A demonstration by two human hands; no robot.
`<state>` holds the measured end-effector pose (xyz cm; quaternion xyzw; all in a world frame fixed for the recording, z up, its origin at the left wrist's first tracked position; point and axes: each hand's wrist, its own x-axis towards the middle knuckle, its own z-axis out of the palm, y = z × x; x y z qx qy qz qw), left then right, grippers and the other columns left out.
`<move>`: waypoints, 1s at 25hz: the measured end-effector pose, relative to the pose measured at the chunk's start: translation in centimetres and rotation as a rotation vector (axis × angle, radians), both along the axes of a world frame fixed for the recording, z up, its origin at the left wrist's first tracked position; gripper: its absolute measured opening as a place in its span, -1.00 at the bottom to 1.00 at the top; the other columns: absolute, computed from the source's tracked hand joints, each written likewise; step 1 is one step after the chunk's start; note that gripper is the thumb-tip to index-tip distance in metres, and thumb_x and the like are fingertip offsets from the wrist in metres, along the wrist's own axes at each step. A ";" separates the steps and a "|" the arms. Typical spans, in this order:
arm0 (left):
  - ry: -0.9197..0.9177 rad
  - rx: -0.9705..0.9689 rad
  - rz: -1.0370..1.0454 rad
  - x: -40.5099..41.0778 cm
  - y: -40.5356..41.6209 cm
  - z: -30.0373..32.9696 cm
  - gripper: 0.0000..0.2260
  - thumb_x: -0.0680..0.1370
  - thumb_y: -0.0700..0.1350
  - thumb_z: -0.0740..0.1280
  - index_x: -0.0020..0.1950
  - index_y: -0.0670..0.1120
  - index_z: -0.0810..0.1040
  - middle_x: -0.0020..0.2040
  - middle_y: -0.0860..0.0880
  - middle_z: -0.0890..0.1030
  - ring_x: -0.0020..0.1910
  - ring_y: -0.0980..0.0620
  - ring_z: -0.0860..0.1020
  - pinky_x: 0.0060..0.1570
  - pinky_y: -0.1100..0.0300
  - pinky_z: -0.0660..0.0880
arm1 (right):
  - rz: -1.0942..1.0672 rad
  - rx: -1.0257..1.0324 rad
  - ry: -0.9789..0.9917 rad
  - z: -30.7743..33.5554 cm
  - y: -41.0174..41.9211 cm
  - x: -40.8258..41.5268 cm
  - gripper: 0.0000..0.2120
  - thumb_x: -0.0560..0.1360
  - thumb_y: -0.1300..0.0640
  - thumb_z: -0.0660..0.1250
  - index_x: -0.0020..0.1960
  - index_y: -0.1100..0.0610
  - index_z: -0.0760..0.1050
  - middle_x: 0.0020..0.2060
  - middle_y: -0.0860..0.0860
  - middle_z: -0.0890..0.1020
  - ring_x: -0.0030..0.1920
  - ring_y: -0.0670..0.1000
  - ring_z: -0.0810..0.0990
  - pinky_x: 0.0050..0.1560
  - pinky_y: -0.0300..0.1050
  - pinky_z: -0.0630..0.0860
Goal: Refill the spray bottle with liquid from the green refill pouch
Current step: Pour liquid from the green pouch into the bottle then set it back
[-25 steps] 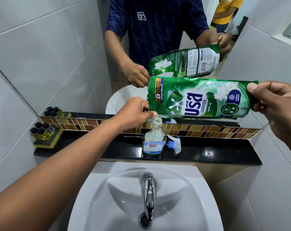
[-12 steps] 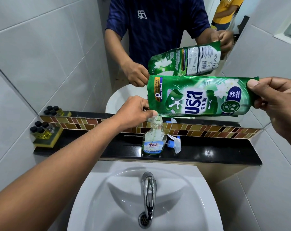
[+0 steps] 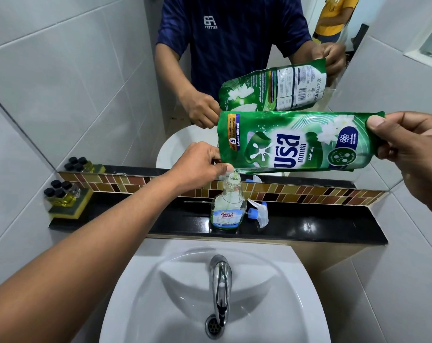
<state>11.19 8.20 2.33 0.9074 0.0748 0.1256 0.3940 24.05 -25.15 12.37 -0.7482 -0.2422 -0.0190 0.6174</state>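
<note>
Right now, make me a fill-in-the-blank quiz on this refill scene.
1. The green refill pouch is held by ____ hands.
2. The spray bottle stands on the black ____.
3. The trigger sprayer lies to the bottle's ____.
4. The small bottles have ____ caps.

Missing words: two; ledge; right; black

Spray head (image 3: 257, 214) crowds bottle (image 3: 228, 209) right; ledge (image 3: 333, 226) beyond free; mirror (image 3: 234, 58) blocks behind.

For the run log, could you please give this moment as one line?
pouring | green pouch in both hands | spout over open spray bottle | trigger head on ledge
</note>
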 end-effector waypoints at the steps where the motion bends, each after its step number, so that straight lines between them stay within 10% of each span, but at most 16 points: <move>1: 0.003 -0.005 0.002 0.0 0.0 0.0 -0.82 0.54 -0.06 0.53 0.11 -0.06 0.78 0.00 0.06 0.79 -0.04 0.10 0.74 0.09 -0.02 0.68 | 0.002 0.000 -0.002 0.1 0.0 -0.1 -0.76 0.60 0.03 0.48 -0.26 -0.05 0.69 -0.47 -0.15 0.59 -0.46 -0.16 0.44 -0.38 -0.36 0.42; 25: -0.029 -0.039 -0.013 -0.1 0.2 -0.3 -0.81 0.53 -0.12 0.54 0.13 -0.05 0.77 -0.02 0.19 0.74 -0.13 0.38 0.63 0.03 0.31 0.57 | 0.040 -0.034 0.033 1.4 0.5 -0.9 -0.65 0.32 -0.33 0.55 -0.25 -0.04 0.69 -0.46 -0.14 0.59 -0.45 -0.12 0.44 -0.36 -0.34 0.43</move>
